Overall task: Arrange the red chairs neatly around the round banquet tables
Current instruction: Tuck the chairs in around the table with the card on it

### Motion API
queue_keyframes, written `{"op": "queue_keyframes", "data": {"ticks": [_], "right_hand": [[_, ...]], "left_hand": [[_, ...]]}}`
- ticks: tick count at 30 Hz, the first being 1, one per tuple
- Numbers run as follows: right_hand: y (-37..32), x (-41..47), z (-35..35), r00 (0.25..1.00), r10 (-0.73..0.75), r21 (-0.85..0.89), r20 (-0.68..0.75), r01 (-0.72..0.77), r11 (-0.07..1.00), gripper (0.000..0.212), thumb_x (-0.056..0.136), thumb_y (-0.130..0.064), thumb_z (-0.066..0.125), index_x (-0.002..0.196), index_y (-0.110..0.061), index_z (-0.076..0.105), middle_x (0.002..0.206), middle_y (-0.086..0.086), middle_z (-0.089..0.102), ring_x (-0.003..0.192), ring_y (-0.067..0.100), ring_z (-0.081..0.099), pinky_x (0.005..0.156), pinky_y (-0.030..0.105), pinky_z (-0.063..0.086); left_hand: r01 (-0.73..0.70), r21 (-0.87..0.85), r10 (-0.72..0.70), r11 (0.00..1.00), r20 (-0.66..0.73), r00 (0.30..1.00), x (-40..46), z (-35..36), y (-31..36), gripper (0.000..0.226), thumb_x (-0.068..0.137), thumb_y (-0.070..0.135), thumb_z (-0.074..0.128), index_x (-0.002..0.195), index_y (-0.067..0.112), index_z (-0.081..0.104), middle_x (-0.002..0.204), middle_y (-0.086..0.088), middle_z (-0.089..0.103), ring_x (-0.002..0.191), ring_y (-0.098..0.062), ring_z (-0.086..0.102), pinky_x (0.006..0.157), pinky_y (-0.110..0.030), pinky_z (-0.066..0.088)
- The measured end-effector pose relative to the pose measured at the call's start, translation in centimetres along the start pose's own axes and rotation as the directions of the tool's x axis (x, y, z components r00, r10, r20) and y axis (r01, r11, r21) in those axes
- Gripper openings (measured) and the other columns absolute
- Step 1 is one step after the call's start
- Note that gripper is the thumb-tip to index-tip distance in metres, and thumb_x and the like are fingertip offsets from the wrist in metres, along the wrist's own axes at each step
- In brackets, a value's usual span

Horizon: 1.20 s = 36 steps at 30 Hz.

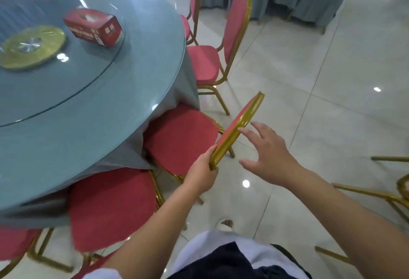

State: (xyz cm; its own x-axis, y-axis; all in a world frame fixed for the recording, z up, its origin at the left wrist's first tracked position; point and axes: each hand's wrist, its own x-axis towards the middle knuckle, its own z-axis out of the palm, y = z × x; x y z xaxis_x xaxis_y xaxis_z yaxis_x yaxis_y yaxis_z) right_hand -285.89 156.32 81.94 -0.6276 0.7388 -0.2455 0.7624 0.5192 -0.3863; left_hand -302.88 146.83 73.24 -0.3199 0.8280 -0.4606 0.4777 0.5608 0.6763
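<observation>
Hands at the chair-back, seen from the head camera. Nearest me, my left hand (202, 173) grips the lower end of the gold top rail (238, 129) of the chair in hand (181, 139), fingers curled round the frame. My right hand (269, 157) hovers spread and relaxed just beside the rail, holding nothing; its fingertips lie close to the rail's middle, and I cannot tell whether they touch it. The rail's long axis runs diagonally, from my left hand up and away to the right, so the free far end lies ahead of the right hand, which I judge the nearer one to take it.

This chair's seat is tucked partly under the cloth of the round desk (93, 106). To its near left a second red seat (110, 208) sits likewise under the desk edge. Beyond it stands a further red chair (221, 42), angled to the desk. On the desk rest a red box (94, 27) and a gold disc (31, 46).
</observation>
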Motion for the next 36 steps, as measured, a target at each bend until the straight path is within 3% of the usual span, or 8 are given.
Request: {"op": "queue_keyframes", "data": {"ticks": [3, 6, 11, 15, 21, 24, 26, 36], "right_hand": [[2.2, 4.3, -0.8, 0.996, -0.038, -0.137, 0.077, 0.048, 0.989, 0.082, 0.086, -0.048, 0.063, 0.153, -0.042, 0.016, 0.165, 0.000, 0.002, 0.151, 0.025, -0.001, 0.119, 0.049, 0.010], [4.9, 9.0, -2.3, 0.992, -0.075, -0.257, 0.100, 0.099, 0.961, 0.081, 0.086, -0.046, 0.066, 0.152, -0.043, 0.019, 0.165, 0.000, 0.004, 0.151, 0.028, -0.001, 0.119, 0.054, 0.009], [9.1, 17.6, -5.5, 0.975, -0.198, -0.381, 0.098, 0.221, 0.898, 0.048, 0.085, -0.038, 0.067, 0.131, -0.039, 0.053, 0.142, -0.003, 0.049, 0.144, 0.031, 0.024, 0.113, 0.057, 0.022], [11.6, 22.7, -7.8, 0.930, -0.315, -0.432, 0.188, 0.367, 0.824, 0.024, 0.089, -0.037, 0.063, 0.113, -0.038, 0.063, 0.118, -0.006, 0.061, 0.126, 0.026, 0.044, 0.106, 0.051, 0.033], [14.1, 26.7, -8.8, 0.806, -0.471, -0.298, 0.359, 0.577, 0.760, 0.019, 0.093, -0.022, 0.057, 0.092, -0.040, 0.065, 0.091, -0.017, 0.057, 0.103, 0.016, 0.046, 0.109, 0.063, 0.022], [14.5, 27.2, -8.4, 0.782, -0.508, -0.251, 0.362, 0.607, 0.754, 0.024, 0.092, -0.017, 0.056, 0.095, -0.037, 0.068, 0.095, -0.014, 0.060, 0.110, 0.018, 0.044, 0.109, 0.067, 0.014], [14.9, 27.5, -8.2, 0.770, -0.524, -0.216, 0.364, 0.617, 0.756, 0.025, 0.090, -0.014, 0.057, 0.094, -0.036, 0.067, 0.096, -0.013, 0.059, 0.112, 0.020, 0.043, 0.110, 0.069, 0.014], [14.5, 28.2, -8.7, 0.713, -0.574, -0.180, 0.402, 0.677, 0.714, 0.026, 0.090, -0.015, 0.057, 0.101, -0.037, 0.066, 0.104, -0.019, 0.055, 0.121, 0.017, 0.043, 0.114, 0.062, 0.009]], "left_hand": [[0.040, 0.001, -0.040, 0.999, 0.010, 0.999, 1.6, 0.7, 1.6, 0.075, 0.089, 0.009, 0.051, 0.148, 0.049, 0.027, 0.119, 0.006, 0.058, 0.091, -0.014, 0.060, 0.061, -0.024, 0.043], [0.048, -0.011, -0.048, 0.999, -0.020, 0.999, 3.0, 1.9, 3.9, 0.078, 0.087, 0.004, 0.050, 0.149, 0.046, 0.029, 0.127, 0.004, 0.056, 0.104, -0.019, 0.058, 0.072, -0.026, 0.043], [0.117, -0.063, -0.120, 0.991, -0.033, 0.992, 7.0, 2.8, 8.3, 0.081, 0.088, 0.001, 0.050, 0.149, 0.049, 0.027, 0.133, 0.003, 0.052, 0.104, -0.021, 0.057, 0.080, -0.031, 0.047], [0.184, -0.122, -0.192, 0.975, -0.059, 0.980, 9.4, 3.7, 11.6, 0.085, 0.085, -0.001, 0.050, 0.146, 0.053, 0.027, 0.129, 0.003, 0.056, 0.101, -0.019, 0.058, 0.082, -0.034, 0.052], [0.304, -0.227, -0.362, 0.925, -0.284, 0.888, 10.3, 6.2, 13.5, 0.073, 0.081, 0.000, 0.050, 0.137, 0.048, 0.049, 0.116, 0.007, 0.067, 0.103, -0.019, 0.063, 0.083, -0.032, 0.054], [0.348, -0.315, -0.450, 0.883, -0.355, 0.819, 10.4, 7.2, 14.5, 0.067, 0.084, -0.002, 0.045, 0.132, 0.043, 0.059, 0.112, 0.005, 0.070, 0.088, -0.013, 0.060, 0.058, -0.011, 0.041], [0.356, -0.331, -0.466, 0.874, -0.363, 0.807, 10.3, 7.3, 15.0, 0.066, 0.085, -0.002, 0.045, 0.130, 0.044, 0.060, 0.105, 0.007, 0.067, 0.082, -0.012, 0.057, 0.052, -0.009, 0.034], [0.348, -0.308, -0.450, 0.885, -0.378, 0.809, 10.5, 7.5, 14.8, 0.068, 0.084, -0.005, 0.043, 0.132, 0.042, 0.058, 0.114, 0.005, 0.068, 0.104, -0.018, 0.062, 0.071, -0.020, 0.041]]}}
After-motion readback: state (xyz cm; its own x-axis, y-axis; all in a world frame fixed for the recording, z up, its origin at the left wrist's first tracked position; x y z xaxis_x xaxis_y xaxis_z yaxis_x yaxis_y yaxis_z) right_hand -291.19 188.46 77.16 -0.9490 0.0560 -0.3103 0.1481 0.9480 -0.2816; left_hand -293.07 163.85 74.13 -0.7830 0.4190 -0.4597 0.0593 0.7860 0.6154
